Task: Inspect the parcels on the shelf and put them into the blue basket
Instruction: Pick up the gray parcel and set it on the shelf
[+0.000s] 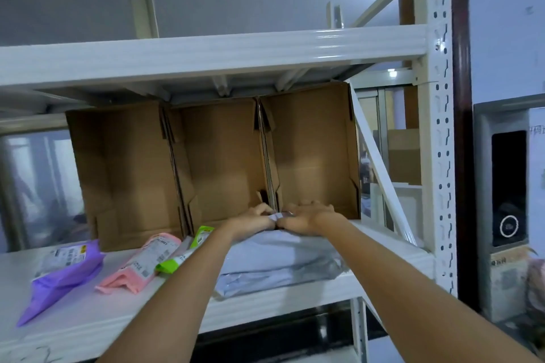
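Both hands meet at the far edge of the grey parcel (277, 262) on the shelf (88, 312): the left hand (253, 219) and right hand (306, 219) each grasp that edge. Left of the left hand lie green (188, 250), pink (141, 262) and purple (65, 271) parcels.

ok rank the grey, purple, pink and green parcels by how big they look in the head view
1. Pale grey plastic mailer bag, largest, though partly hidden by the arms.
2. Purple plastic mailer bag.
3. Pink plastic mailer bag, close to the purple; unsure.
4. Green plastic mailer bag, smallest, partly hidden.

Both hands, left (256, 219) and right (306, 219), gripping grey parcel (274, 262) on white shelf (88, 318), cardboard boxes (224, 156) behind
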### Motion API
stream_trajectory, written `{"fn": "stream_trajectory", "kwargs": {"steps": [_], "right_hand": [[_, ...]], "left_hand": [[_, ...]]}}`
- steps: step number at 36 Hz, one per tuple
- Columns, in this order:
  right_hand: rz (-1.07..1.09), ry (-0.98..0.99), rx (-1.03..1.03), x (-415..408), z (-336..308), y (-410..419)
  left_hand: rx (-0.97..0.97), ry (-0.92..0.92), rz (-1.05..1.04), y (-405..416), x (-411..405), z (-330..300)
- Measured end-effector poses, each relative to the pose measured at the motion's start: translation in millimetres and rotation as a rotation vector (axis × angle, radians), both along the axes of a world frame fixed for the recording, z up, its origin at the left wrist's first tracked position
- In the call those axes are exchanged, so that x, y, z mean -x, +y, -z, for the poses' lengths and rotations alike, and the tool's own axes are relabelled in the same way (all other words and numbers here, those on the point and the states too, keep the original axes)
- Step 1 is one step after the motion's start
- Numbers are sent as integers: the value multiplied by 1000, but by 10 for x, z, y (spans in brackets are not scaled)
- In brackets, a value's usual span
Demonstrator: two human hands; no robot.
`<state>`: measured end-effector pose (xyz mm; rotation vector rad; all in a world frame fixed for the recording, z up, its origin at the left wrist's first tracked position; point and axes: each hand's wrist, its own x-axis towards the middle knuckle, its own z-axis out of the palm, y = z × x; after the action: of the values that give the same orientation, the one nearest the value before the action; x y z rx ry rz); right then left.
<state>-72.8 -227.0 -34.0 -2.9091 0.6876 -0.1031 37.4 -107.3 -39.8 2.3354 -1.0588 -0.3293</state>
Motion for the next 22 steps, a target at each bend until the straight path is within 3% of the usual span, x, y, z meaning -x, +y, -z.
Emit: {"fn": "stream_trajectory", "kwargs": {"steps": [4,9,14,19,22], "right_hand": [[26,-35,-118,70,-61,-65],[60,-134,-578,88,-129,-215],[131,-153,-676,-1,-3,-268],[164,-279,-752,-44,120,-393],[145,-388,-926,-1,157,-365]], "left_hand": [[38,-41,-29,16,-87,27],[-28,8,-117,-21,-172,-5],[-26,90,-125,-41,-259,68],[145,236,-176,-35,-296,144],[349,486,-206,-19,-339,192]]}}
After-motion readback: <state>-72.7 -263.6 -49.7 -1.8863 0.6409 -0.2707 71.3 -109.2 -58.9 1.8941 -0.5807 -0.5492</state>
